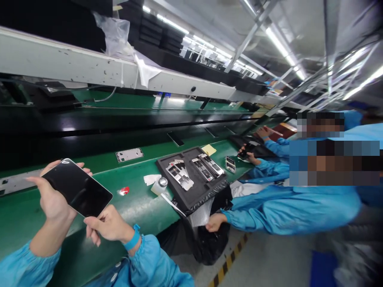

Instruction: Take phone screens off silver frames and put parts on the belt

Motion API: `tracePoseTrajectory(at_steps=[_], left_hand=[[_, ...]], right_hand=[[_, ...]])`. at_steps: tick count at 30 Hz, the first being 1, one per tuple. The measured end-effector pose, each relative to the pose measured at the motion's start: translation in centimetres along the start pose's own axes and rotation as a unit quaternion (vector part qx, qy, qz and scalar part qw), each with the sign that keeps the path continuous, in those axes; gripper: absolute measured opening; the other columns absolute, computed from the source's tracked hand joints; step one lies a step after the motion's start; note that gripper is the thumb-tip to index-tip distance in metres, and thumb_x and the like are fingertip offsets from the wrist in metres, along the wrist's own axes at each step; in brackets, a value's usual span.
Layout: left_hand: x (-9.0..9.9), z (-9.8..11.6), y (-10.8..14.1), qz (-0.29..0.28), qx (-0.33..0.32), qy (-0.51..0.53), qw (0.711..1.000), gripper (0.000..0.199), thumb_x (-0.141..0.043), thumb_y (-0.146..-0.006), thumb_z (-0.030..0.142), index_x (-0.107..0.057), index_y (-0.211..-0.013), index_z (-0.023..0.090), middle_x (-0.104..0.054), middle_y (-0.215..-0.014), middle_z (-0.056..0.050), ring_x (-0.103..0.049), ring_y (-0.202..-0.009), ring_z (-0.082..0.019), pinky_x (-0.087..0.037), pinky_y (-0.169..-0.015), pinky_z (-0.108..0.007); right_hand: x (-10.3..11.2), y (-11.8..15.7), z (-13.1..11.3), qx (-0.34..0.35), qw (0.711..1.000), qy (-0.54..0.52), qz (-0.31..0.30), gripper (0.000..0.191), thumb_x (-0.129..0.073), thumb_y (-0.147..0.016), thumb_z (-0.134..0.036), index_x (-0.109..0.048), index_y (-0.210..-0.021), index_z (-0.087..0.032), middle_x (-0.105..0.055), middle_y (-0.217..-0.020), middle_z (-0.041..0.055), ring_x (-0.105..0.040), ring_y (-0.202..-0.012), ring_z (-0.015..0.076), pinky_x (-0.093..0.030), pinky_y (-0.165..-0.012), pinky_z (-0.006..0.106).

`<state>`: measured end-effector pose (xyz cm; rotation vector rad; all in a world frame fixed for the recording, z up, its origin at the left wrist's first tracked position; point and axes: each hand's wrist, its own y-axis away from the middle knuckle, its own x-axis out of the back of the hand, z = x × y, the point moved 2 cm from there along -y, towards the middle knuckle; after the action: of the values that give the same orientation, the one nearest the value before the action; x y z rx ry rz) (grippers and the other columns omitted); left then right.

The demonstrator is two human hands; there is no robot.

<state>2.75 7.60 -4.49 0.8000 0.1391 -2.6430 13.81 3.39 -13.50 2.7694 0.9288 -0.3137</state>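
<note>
A smartphone with a dark screen and a pale rim is held tilted above the green bench. My left hand wraps round its left side, thumb along the edge and fingertips showing past the far side. At the near corner my right hand pinches the phone's lower edge, with a blue band at the wrist. Under and behind my left hand lies a pale flat phone part. A small red and clear scrap is on the bench right of the phone.
A black foam tray holds several phone parts. Beside it stand a small bottle and white paper. A metal phone frame and dark panel lie farther back. A co-worker's hand grips clear plastic by a black bag.
</note>
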Motion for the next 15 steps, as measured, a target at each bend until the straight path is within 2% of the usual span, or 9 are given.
tracePoseTrajectory(at_steps=[2,4,6,8,9,10,11,12,15], left_hand=[[-0.3,-1.1,-0.7,0.013,0.023,0.005,1.0,0.059,-0.033,-0.104,0.076,-0.067,-0.104,0.028,-0.081,-0.081,0.001,-0.077,-0.072,-0.021,-0.065,-0.067,-0.035],[-0.8,-2.6,-2.2,0.002,0.073,-0.001,0.997,0.059,-0.029,-0.106,0.074,-0.066,-0.106,0.028,-0.082,-0.084,0.0,-0.078,-0.074,-0.022,-0.065,-0.069,-0.038],[-1.2,-4.4,-4.5,-0.013,0.119,-0.017,0.993,0.055,-0.024,-0.11,0.067,-0.064,-0.109,0.029,-0.082,-0.088,0.002,-0.079,-0.082,-0.021,-0.065,-0.079,-0.04],[-1.6,-6.3,-7.3,-0.01,0.139,-0.04,0.989,0.054,-0.021,-0.113,0.06,-0.062,-0.109,0.025,-0.08,-0.087,0.002,-0.079,-0.084,-0.02,-0.064,-0.083,-0.04],[-1.9,-7.2,-8.8,-0.01,0.144,-0.055,0.988,0.054,-0.022,-0.114,0.058,-0.062,-0.108,0.022,-0.079,-0.086,0.0,-0.079,-0.083,-0.02,-0.063,-0.081,-0.039],[-2.2,-8.2,-10.2,-0.013,0.149,-0.074,0.986,0.052,-0.028,-0.114,0.057,-0.062,-0.107,0.018,-0.077,-0.087,-0.002,-0.078,-0.082,-0.021,-0.063,-0.079,-0.039],[-2.5,-9.1,-11.5,-0.011,0.15,-0.097,0.984,0.049,-0.037,-0.113,0.056,-0.064,-0.108,0.016,-0.076,-0.089,-0.004,-0.077,-0.08,-0.02,-0.063,-0.076,-0.038],[-2.8,-10.0,-12.7,-0.009,0.145,-0.125,0.981,0.044,-0.047,-0.11,0.054,-0.066,-0.112,0.014,-0.075,-0.094,-0.006,-0.075,-0.081,-0.02,-0.064,-0.075,-0.038],[-4.3,-12.1,-15.9,0.013,0.104,-0.231,0.967,0.036,-0.066,-0.104,0.043,-0.067,-0.126,0.014,-0.071,-0.116,-0.01,-0.072,-0.095,-0.021,-0.064,-0.082,-0.039]], right_hand=[[0.7,-0.1,0.2,0.001,1.0,0.004,0.022,0.067,-0.069,-0.08,-0.083,-0.061,-0.059,-0.019,-0.053,-0.047,-0.0035,-0.05,-0.039,0.0095,-0.046,-0.044,0.023],[1.9,0.8,0.2,0.019,1.0,0.011,0.021,0.066,-0.071,-0.078,-0.082,-0.066,-0.066,-0.018,-0.058,-0.053,-0.0025,-0.054,-0.043,0.0102,-0.049,-0.048,0.024],[4.1,3.3,0.0,0.039,0.997,0.059,0.028,0.064,-0.074,-0.078,-0.08,-0.074,-0.079,-0.016,-0.066,-0.061,0.0001,-0.061,-0.049,0.0124,-0.054,-0.053,0.026],[8.0,7.3,-0.7,0.061,0.981,0.152,0.102,0.061,-0.072,-0.083,-0.077,-0.078,-0.09,-0.017,-0.071,-0.067,0.0027,-0.066,-0.054,0.0157,-0.057,-0.058,0.029],[10.6,9.6,-1.2,0.076,0.958,0.203,0.189,0.061,-0.064,-0.088,-0.077,-0.079,-0.091,-0.017,-0.071,-0.067,0.0036,-0.067,-0.056,0.0177,-0.058,-0.059,0.031],[13.5,11.9,-1.9,0.086,0.909,0.266,0.308,0.063,-0.057,-0.093,-0.077,-0.078,-0.091,-0.018,-0.071,-0.067,0.0044,-0.069,-0.06,0.0198,-0.059,-0.062,0.033],[16.5,14.2,-2.6,0.085,0.835,0.331,0.432,0.065,-0.05,-0.095,-0.078,-0.078,-0.088,-0.02,-0.073,-0.071,0.0061,-0.071,-0.066,0.0222,-0.06,-0.067,0.035],[19.3,16.0,-3.1,0.08,0.796,0.353,0.485,0.064,-0.048,-0.097,-0.076,-0.077,-0.093,-0.019,-0.076,-0.082,0.0107,-0.074,-0.08,0.0266,-0.06,-0.078,0.04],[26.3,18.6,-3.6,0.068,0.722,0.393,0.565,0.076,-0.048,-0.089,-0.083,-0.074,-0.108,-0.015,-0.074,-0.116,0.024,-0.068,-0.115,0.0396,-0.052,-0.101,0.055]])
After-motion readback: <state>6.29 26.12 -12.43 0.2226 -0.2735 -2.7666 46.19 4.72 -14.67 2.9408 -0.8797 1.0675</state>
